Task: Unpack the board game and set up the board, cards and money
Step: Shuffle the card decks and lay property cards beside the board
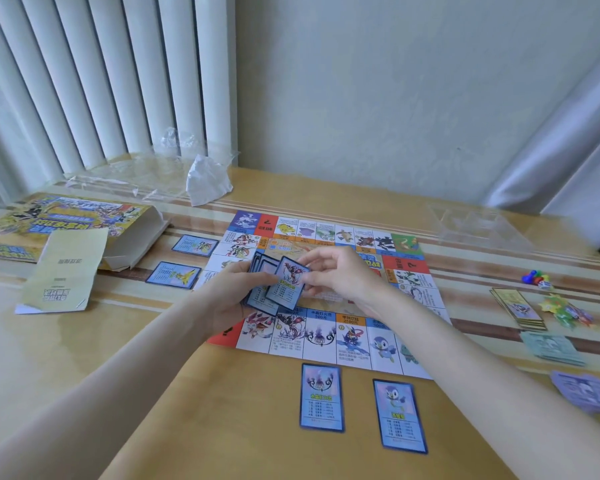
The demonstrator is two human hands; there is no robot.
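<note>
Hands sort blue cards above the game board

The left hand (234, 289) grips a fanned deck of cards (262, 282) while the right hand (336, 275) pinches the top card (289, 284); both hover over the board (326, 334), hiding its centre. Money stacks (551, 346) at right are blurred; the game box (63, 223) is cut off at left.

Board (326, 341) centre hidden beneath both hands; purple money stack (586, 393) cut by right edge; card print illegible.
</note>
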